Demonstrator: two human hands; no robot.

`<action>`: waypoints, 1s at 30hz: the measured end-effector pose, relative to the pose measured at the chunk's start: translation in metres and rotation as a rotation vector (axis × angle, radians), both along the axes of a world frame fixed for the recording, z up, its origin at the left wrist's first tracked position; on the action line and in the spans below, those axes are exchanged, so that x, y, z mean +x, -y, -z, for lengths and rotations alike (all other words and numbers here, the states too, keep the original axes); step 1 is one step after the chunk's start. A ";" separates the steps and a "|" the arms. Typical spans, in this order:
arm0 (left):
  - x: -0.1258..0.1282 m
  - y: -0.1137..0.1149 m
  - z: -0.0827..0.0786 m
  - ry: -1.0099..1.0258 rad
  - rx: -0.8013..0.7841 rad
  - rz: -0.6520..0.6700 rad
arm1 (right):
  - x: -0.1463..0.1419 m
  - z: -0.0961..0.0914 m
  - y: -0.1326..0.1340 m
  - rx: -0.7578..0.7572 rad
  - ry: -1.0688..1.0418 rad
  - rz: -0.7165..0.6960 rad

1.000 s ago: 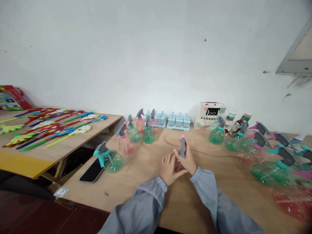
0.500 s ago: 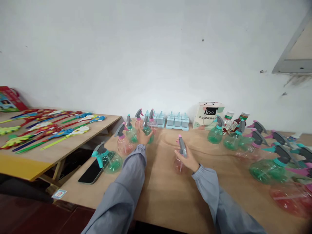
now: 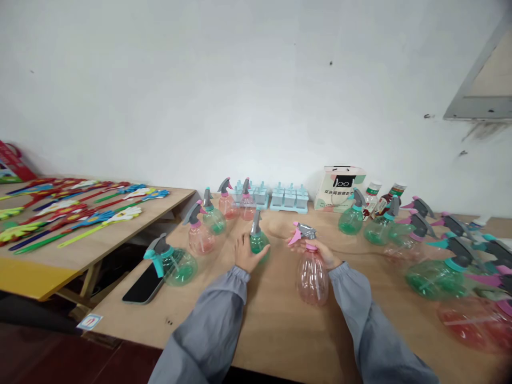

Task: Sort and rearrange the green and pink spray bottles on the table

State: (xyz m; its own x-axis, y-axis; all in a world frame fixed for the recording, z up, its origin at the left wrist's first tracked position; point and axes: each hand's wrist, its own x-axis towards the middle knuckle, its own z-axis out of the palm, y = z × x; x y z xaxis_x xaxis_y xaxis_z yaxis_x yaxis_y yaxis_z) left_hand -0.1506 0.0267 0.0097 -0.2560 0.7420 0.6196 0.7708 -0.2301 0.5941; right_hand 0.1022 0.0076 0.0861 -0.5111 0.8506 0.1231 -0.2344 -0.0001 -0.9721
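Note:
My left hand (image 3: 246, 253) is closed around the side of a green spray bottle (image 3: 259, 242) with a grey trigger head, which stands upright on the table. Its thumb lies across the bottle's front. Nearer to me, my right hand (image 3: 325, 253) grips a pink spray bottle (image 3: 312, 280) by the neck, just under its grey and pink head. That bottle's nozzle points left, and part of my right fingers is hidden behind it. To the left of my hands stand a pink spray bottle (image 3: 200, 238) and a green spray bottle (image 3: 214, 218).
Several spray bottles crowd the right side, among them a green one (image 3: 436, 277). Against the wall are light-blue popsicle molds (image 3: 290, 198) and a printed box (image 3: 339, 189). At left, a tilted green spray bottle (image 3: 180, 265) rests by a phone (image 3: 142, 285). Hand-shaped clappers (image 3: 80, 213) cover another table.
My left hand has brought the green spray bottle toward me and to the right. The pink spray bottle in my right hand has moved right and nearer, its nozzle turned left.

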 end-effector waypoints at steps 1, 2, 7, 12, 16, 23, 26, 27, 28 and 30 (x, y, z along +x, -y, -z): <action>0.002 0.005 0.004 0.023 0.020 0.030 | -0.001 0.000 0.001 -0.002 -0.009 -0.029; 0.003 0.009 0.006 0.049 0.033 0.074 | -0.002 0.000 0.001 -0.008 -0.014 -0.045; 0.000 0.017 0.008 0.109 0.078 0.276 | -0.009 0.005 -0.002 -0.047 -0.001 -0.088; -0.005 0.018 0.005 0.107 0.010 0.304 | -0.009 0.008 -0.003 -0.061 0.013 -0.041; -0.007 0.018 0.004 0.120 -0.056 0.291 | -0.009 0.012 -0.006 -0.078 0.035 0.149; -0.008 0.018 0.001 0.087 -0.048 0.303 | -0.009 0.015 -0.006 -0.095 0.031 0.177; -0.006 0.018 0.002 0.083 -0.023 0.274 | -0.010 0.012 -0.003 -0.092 0.016 0.076; -0.006 0.018 0.002 0.087 -0.021 0.261 | -0.010 0.011 -0.003 -0.086 0.014 0.052; -0.006 0.019 0.003 0.090 -0.025 0.253 | -0.011 0.011 -0.002 -0.073 0.015 0.045; -0.006 0.019 0.003 0.095 -0.047 0.261 | -0.012 0.010 -0.002 -0.040 0.019 0.086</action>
